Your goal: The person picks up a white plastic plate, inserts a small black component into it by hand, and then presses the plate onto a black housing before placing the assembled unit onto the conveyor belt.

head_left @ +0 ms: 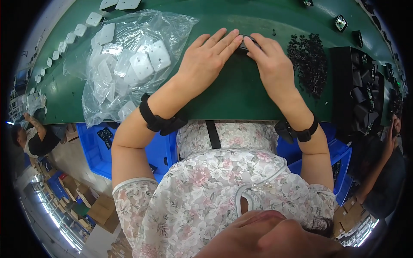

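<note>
- Room: factory floor below the bench edge, cardboard boxes [101,208] stacked there, other people seated at far left and far right.
- Green bench [232,92] runs left-right across the view; blue crates [157,150] sit under its near edge.
- Clear plastic bag [124,64] of white square housings lies left of the hands; more white housings [79,30] lined up along the far-left edge.
- Black tray [359,86] of dark parts on the right, a heap of small black parts [307,60] just beside it.
- Left hand [206,60] and right hand [271,64] meet at bench centre, both wrists in black straps.
- Small black part [244,44]: pinned under both sets of fingers, fingers together, flat, pressing on it. Mostly covered; long axis and heading can't be told.
</note>
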`<state>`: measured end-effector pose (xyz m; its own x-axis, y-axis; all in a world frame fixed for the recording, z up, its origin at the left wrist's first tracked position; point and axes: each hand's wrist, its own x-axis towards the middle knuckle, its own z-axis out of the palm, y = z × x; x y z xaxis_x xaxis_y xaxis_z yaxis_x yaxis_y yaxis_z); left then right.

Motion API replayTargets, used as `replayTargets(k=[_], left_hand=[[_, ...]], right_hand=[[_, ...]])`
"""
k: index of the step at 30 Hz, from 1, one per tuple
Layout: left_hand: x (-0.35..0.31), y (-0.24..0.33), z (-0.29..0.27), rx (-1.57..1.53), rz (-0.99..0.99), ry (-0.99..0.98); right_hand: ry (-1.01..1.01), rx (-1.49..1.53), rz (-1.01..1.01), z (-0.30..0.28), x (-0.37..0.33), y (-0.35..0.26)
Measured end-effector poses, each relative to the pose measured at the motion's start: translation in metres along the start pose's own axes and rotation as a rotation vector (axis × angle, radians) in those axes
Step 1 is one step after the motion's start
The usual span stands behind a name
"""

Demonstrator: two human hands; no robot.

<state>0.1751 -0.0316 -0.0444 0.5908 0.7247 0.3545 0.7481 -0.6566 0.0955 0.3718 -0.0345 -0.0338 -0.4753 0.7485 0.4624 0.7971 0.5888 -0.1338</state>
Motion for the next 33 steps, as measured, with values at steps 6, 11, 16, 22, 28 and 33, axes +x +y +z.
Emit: replayTargets(k=[6, 11, 16, 22, 28, 33], left_hand=[[0.002, -0.012, 0.002, -0.003, 0.085, 0.0], [0.002, -0.006, 0.0, -0.01, 0.074, 0.024], [0.004, 0.001, 0.012, -0.043, 0.065, 0.107], [0.036, -0.01, 0.025, -0.149, -0.049, 0.165], [0.044, -0.002, 0.016, -0.844, -0.485, 0.181], [0.051, 0.017, 0.002, -1.405, -0.685, 0.249]], right_hand=[[-0.153, 0.137, 0.082, -0.009, 0.017, 0.006], [0.069, -0.008, 0.068, 0.006, -0.002, -0.007], [-0.104, 0.266, 0.057, -0.003, 0.013, 0.017], [-0.416, 0.635, 0.323, -0.003, 0.038, 0.058], [0.03, 1.29, 0.442, 0.011, 0.019, 0.038], [0.105, 1.427, 0.56, -0.004, 0.028, 0.018]])
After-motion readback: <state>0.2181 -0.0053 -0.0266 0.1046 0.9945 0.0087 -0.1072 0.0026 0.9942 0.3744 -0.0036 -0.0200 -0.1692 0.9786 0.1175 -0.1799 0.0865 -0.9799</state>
